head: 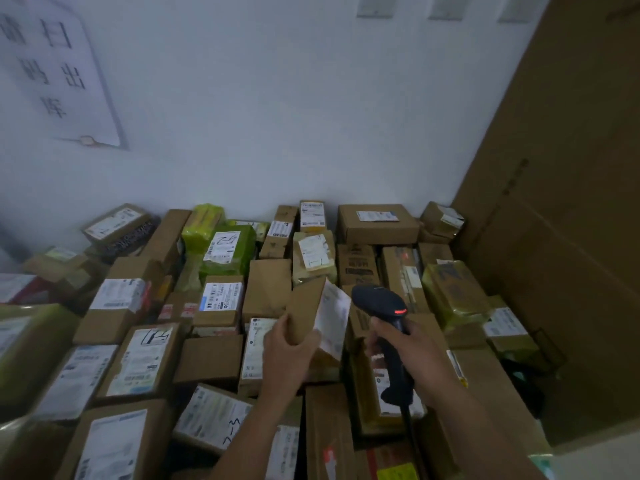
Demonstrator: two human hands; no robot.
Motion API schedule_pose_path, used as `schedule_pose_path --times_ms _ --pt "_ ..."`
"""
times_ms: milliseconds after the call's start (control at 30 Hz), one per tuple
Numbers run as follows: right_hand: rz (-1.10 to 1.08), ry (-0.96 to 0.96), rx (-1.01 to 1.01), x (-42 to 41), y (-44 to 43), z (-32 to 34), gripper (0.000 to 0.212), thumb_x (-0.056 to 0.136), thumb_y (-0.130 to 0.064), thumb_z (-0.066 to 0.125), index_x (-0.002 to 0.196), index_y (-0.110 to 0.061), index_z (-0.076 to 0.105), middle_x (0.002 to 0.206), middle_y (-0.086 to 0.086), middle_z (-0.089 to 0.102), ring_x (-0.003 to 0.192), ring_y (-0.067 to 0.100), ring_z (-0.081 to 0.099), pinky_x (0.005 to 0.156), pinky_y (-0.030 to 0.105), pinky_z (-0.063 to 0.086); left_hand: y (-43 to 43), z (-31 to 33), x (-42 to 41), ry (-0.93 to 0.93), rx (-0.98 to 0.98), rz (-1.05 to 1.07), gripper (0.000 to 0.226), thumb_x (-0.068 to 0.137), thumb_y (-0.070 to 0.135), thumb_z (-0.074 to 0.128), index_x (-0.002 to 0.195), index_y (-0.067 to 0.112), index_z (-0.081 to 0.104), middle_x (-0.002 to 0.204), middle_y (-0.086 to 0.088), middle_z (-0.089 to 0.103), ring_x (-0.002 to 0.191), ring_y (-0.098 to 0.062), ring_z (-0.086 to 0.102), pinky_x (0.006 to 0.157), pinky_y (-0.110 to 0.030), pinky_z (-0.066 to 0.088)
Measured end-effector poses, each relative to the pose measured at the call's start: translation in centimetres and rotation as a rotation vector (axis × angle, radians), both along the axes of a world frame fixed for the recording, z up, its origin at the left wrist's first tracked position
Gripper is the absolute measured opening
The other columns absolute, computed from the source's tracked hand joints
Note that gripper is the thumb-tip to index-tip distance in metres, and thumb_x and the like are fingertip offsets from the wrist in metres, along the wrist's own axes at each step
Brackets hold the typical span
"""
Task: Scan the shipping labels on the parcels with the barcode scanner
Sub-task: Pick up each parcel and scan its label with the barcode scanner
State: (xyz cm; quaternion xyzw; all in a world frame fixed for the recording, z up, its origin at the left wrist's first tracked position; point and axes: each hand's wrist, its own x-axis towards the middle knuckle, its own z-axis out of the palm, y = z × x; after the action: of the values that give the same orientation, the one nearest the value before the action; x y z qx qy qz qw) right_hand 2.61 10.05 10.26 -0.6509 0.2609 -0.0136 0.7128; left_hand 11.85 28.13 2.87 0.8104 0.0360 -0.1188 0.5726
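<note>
Parcel point(304, 310) gripped by left hand point(286, 355), label point(334, 320) blurred, barcode scanner point(379, 301) clasped in right hand point(406, 351)

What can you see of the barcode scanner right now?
The barcode scanner is black, pistol-shaped, plastic by its look, with a rounded head and a straight handle. A small red light glows on the head. The right hand grips the handle, holding it upright above the piled parcels; a dark cable runs down from its butt. Its head sits just right of the white label on the small cardboard box held in the left hand.
</note>
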Motion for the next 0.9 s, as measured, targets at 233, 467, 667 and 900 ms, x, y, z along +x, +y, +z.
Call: schedule_pose_path --times_ms 233,467,667,900 --pt "0.041 -0.024 -0.002 1.1 0.2 1.6 0.02 0.061 -0.056 0.077 0.081 -0.051 0.072 0.082 -0.012 0.075 0.081 0.015 0.073 0.072 0.033 0.052 1.7 3.1 -1.8 0.229 -0.384 -0.133 0.067 0.08 0.033 0.076 0.139 0.035 0.043 0.129 0.004 0.062 0.107 -0.014 0.065 0.084 -0.031 0.056" --pt "0.231 -0.122 -0.174 1.2 0.0 3.0 0.018 0.08 -0.046 0.074 0.094 -0.035 0.071 0.082 -0.013 0.075 0.07 0.006 0.072 0.053 0.016 0.053 1.9 3.2 -2.5 0.234 -0.283 -0.14 0.06 0.054 0.038 0.084 0.107 0.038 0.054 0.106 0.013 0.07 0.093 -0.01 0.071 0.071 -0.025 0.057" --pt "0.35 -0.148 -0.324 0.1 -1.3 3.2 0.02 0.092 -0.028 0.067 0.085 -0.01 0.065 0.058 0.002 0.067 0.044 0.014 0.057 0.046 0.023 0.048 5.2 3.1 -1.0 0.155 -0.248 0.062 0.064 0.081 0.027 0.078 0.136 0.027 0.047 0.114 0.005 0.068 0.097 -0.014 0.069 0.071 -0.026 0.053" --pt "0.599 -0.094 -0.538 -1.3 -1.3 2.7 0.01 0.091 -0.03 0.068 0.094 -0.024 0.062 0.048 -0.004 0.059 0.04 0.006 0.051 0.046 0.018 0.043 9.1 4.8 -0.3 0.033 0.001 0.024 0.075 0.082 0.029 0.077 0.146 0.022 0.039 0.106 0.014 0.06 0.091 -0.009 0.064 0.07 -0.028 0.054"
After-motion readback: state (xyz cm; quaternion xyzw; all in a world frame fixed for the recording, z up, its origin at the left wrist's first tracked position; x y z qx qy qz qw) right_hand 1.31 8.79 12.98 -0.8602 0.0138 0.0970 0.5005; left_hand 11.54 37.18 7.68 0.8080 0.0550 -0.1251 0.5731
